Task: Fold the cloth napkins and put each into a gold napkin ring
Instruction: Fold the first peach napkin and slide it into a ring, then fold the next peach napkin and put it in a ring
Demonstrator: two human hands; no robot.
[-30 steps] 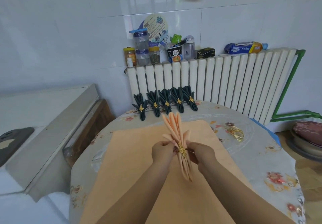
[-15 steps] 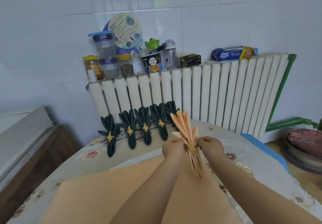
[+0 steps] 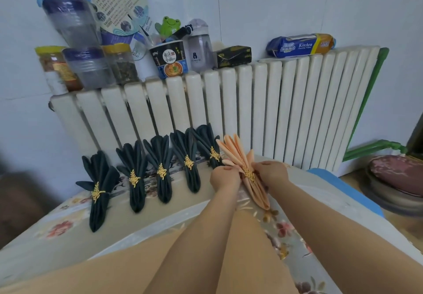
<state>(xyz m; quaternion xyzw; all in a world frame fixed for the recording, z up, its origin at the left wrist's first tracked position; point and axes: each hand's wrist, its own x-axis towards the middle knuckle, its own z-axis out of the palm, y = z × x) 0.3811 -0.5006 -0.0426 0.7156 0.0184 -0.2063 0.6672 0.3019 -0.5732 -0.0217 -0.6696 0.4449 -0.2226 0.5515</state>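
A peach napkin (image 3: 238, 154), fan-folded and cinched by a gold leaf ring (image 3: 249, 174), lies at the far edge of the table, right of a row of several dark green ringed napkins (image 3: 160, 168). My left hand (image 3: 223, 177) grips its left side at the ring and my right hand (image 3: 271, 172) grips its right side. The fan's top leans toward the radiator. A flat peach cloth (image 3: 114, 266) lies spread on the table under my forearms.
A white radiator (image 3: 263, 110) stands right behind the table, with jars, a noodle cup, a bottle and a wipes pack on top. The table has a floral cover (image 3: 286, 229). A cushioned stool (image 3: 400, 174) is at the right.
Both hands have carried the ringed peach napkin forward from the table's middle to the far edge, beside the last dark green napkin. The view has moved closer to the radiator.
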